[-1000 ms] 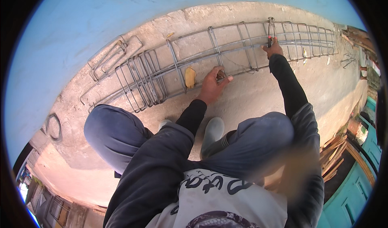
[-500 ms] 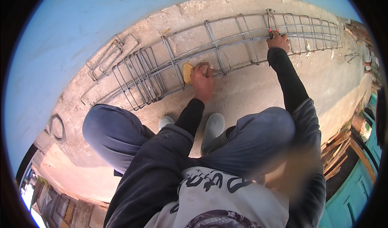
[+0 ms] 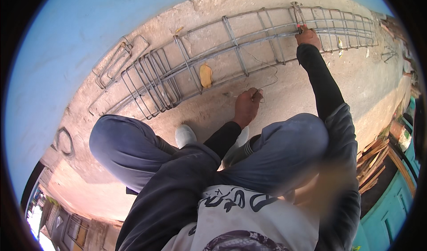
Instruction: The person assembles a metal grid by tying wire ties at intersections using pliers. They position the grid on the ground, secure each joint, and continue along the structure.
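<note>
A long rebar cage of lengthwise rods and rectangular stirrups lies across the ground in front of me. My left hand is closed on a thin tie wire, just on my side of the cage. The wire curves loosely from my fingers toward the bars. Farther right, my right hand grips the handles of pincers over the cage. Their jaws point away from me at its far edge. Several stirrups stand bunched at the left part of the rods.
A yellow dry leaf lies among the bars. Loose bent stirrups rest at the left, beside the blue wall. A dark wire coil is farther left. Wood pieces are stacked at the right, near a turquoise door.
My left hand has moved right and toward me, away from the yellow leaf and the bars, drawing out the wire. My right hand stays on the pincers in about the same place.
</note>
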The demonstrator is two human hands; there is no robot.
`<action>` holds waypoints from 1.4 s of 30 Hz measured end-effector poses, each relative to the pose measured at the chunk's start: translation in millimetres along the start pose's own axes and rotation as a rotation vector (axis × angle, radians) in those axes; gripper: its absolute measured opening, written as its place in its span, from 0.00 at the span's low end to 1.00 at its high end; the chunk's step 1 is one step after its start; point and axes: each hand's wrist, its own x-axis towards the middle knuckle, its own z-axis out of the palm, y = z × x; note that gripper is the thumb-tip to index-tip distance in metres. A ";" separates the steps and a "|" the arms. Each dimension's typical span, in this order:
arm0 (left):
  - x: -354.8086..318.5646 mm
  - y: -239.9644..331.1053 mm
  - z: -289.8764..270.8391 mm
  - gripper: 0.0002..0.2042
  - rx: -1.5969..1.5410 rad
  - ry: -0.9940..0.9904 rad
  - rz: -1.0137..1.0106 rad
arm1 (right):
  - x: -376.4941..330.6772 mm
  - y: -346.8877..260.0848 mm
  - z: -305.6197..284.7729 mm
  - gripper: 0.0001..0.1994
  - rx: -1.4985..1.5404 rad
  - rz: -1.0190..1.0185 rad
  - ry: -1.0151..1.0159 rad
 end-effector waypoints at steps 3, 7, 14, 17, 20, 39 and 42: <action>8.7 17.6 -7.7 0.13 0.291 -0.129 0.219 | -8.1 -2.7 -23.6 0.26 0.184 0.051 -0.077; 16.0 75.3 -26.3 0.16 0.346 -0.295 -0.003 | 24.3 44.6 -19.5 0.24 0.371 0.062 -0.041; 60.8 122.1 -100.6 0.22 0.494 -0.189 -0.038 | -3.8 62.0 -95.5 0.18 1.163 0.099 -0.404; 74.8 171.9 -133.5 0.25 0.535 -0.127 -0.079 | -28.4 46.9 -168.1 0.18 1.053 -0.074 -0.469; 96.2 173.7 -136.3 0.31 0.239 0.167 0.329 | -58.1 13.1 -236.8 0.18 0.974 -0.285 -0.563; 90.2 187.4 -182.9 0.18 -0.481 0.043 0.189 | -163.5 -133.8 -209.4 0.32 0.796 -0.647 -0.294; 95.4 177.2 -166.8 0.21 -0.322 -0.026 0.136 | -153.8 -119.5 -189.3 0.36 0.584 -0.595 -0.211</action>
